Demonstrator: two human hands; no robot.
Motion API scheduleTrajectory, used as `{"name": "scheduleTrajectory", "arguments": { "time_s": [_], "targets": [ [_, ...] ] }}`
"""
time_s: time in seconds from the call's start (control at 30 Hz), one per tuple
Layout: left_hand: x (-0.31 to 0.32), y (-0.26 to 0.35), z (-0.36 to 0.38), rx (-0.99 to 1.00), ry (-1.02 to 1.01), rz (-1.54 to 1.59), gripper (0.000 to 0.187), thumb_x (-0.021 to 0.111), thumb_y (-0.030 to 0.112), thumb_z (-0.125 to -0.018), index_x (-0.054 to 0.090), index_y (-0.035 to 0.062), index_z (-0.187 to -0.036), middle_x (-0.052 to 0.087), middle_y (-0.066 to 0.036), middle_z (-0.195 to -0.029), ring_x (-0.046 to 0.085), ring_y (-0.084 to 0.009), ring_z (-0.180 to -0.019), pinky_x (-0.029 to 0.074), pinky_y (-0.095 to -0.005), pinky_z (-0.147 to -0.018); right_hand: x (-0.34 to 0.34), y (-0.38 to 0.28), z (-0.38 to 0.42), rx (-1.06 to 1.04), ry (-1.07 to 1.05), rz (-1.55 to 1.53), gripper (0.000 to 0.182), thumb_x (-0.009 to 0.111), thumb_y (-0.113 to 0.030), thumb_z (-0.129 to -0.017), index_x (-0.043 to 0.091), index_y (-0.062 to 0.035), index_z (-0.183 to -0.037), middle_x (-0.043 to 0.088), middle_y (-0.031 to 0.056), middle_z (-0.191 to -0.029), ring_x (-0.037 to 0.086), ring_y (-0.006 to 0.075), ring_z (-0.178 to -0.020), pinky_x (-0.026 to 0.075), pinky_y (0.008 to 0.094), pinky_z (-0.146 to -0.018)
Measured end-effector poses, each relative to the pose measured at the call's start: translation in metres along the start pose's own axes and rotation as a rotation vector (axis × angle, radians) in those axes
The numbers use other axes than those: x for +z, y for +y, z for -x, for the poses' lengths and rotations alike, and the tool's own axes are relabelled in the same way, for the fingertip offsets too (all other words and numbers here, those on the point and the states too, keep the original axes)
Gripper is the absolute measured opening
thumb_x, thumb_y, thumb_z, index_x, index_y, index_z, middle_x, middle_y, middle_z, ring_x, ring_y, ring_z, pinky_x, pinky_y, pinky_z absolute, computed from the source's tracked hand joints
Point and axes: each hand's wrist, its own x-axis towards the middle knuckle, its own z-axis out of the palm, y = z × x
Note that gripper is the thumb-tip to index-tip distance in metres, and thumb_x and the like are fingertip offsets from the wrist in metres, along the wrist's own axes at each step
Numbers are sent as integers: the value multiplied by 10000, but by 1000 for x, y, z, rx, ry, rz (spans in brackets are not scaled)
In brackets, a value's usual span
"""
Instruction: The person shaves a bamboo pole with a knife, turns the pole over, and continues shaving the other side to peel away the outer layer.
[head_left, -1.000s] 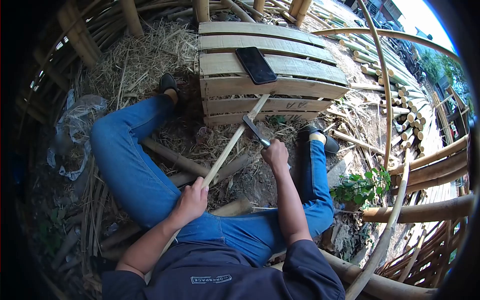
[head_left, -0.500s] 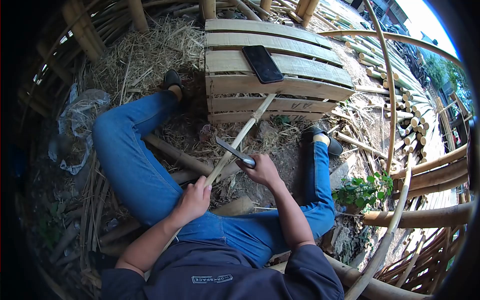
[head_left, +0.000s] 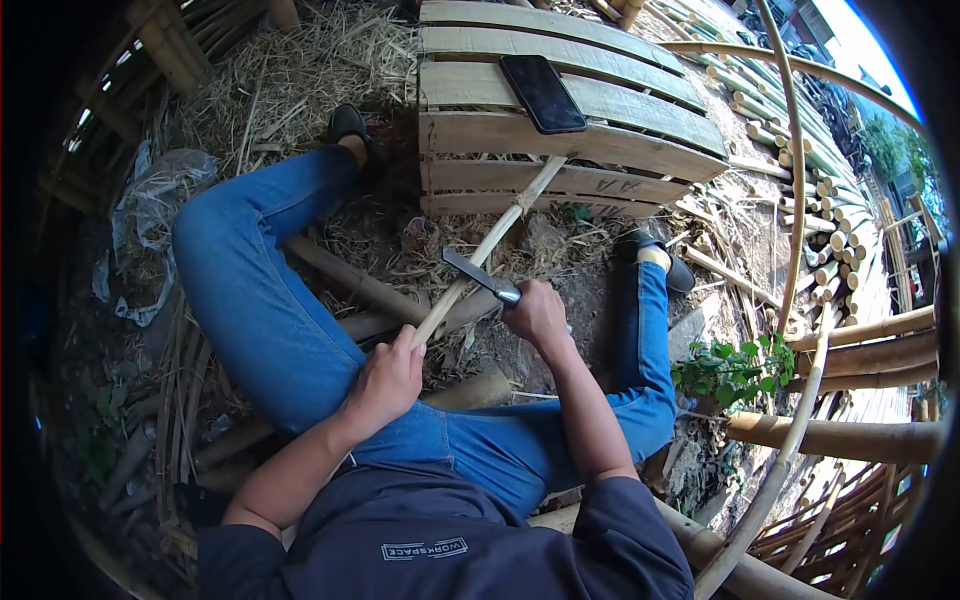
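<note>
My left hand (head_left: pixel 388 380) is closed around the lower part of a pale bamboo strip (head_left: pixel 487 245), near my lap. The strip slants up and away, with its far end against the side of a slatted wooden crate (head_left: pixel 560 125). A knot with frayed fibres shows on its upper part. In my right hand (head_left: pixel 537 315) is the handle of a knife (head_left: pixel 480 275); its fingers are wrapped round it. The flat blade points up and left and crosses the strip; whether it touches cannot be told.
A black phone (head_left: pixel 543 93) lies on the crate. Straw (head_left: pixel 300 80) covers the ground at the upper left, beside a crumpled plastic bag (head_left: pixel 160 220). Stacked bamboo poles (head_left: pixel 835 235) lie at the right, and a leafy plant (head_left: pixel 735 370) grows near my right knee.
The whole view has shifted, so the crate and phone sit higher in the picture. My right hand and the knife have moved slightly right relative to the strip. Both hands keep their grips.
</note>
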Motion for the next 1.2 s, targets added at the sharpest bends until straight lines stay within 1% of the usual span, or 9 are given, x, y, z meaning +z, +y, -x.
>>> {"name": "scheduleTrajectory", "arguments": {
  "time_s": [0.23,0.43,0.53,0.63,0.73,0.87,0.9,1.03,1.2],
  "targets": [
    [1,-3,3,3,38,91,145,523,181,-992,501,38,-989,603,-273,-696,591,-520,-711,430,-603,-605,0,61,-33,281,179,58,240,633,-188,-799,706,30,-867,686,299,-880,681,462,-881,540,529,-831],
    [4,-4,0,-5,39,83,132,528,162,-987,505,32,-977,602,-270,-695,596,-509,-709,431,-592,-597,0,61,-21,277,120,-128,328,699,-299,-828,707,28,-854,674,306,-847,676,446,-893,520,507,-794],
    [5,-7,-2,1,44,83,131,526,158,-986,506,29,-973,601,-269,-704,595,-506,-715,426,-589,-598,13,67,-22,46,166,-336,453,749,-353,-830,556,24,-668,542,138,-563,522,247,-524,432,416,-573],
    [6,-8,0,16,60,105,130,529,156,-984,508,29,-968,597,-259,-699,588,-506,-707,421,-584,-599,16,54,-19,-43,139,-568,507,746,-344,-846,442,-10,-616,375,48,-525,340,154,-524,346,367,-513],
    [3,-5,-1,14,49,124,129,534,158,-982,510,32,-971,593,-247,-690,578,-509,-695,418,-582,-604,13,36,-12,-157,103,-591,514,742,-333,-858,407,-30,-614,318,16,-537,303,128,-540,308,357,-501],
    [6,-8,-2,27,39,107,134,538,166,-980,515,34,-984,597,-246,-703,572,-516,-705,415,-594,-622,8,23,-1,-276,18,-259,428,726,-355,-872,583,-17,-652,558,139,-547,587,319,-522,461,425,-564],
    [6,-8,-2,27,46,99,136,539,168,-979,516,34,-987,598,-248,-708,571,-518,-710,415,-598,-627,13,23,-1,-262,-30,-182,286,718,-302,-828,671,-46,-709,642,196,-650,656,402,-672,534,469,-655],
    [7,-8,-2,0,53,76,145,541,176,-979,521,33,-996,602,-255,-718,572,-519,-718,414,-606,-635,38,27,-4,-399,99,-13,108,678,-184,-673,701,-98,-734,663,186,-681,670,391,-674,557,502,-682],
    [10,-12,-2,-13,49,58,149,541,181,-980,527,35,-1007,607,-260,-725,576,-517,-719,417,-604,-633,38,18,-2,-312,122,-20,91,686,-168,-686,703,-101,-746,661,183,-686,672,387,-685,554,483,-674]
  ]
}}
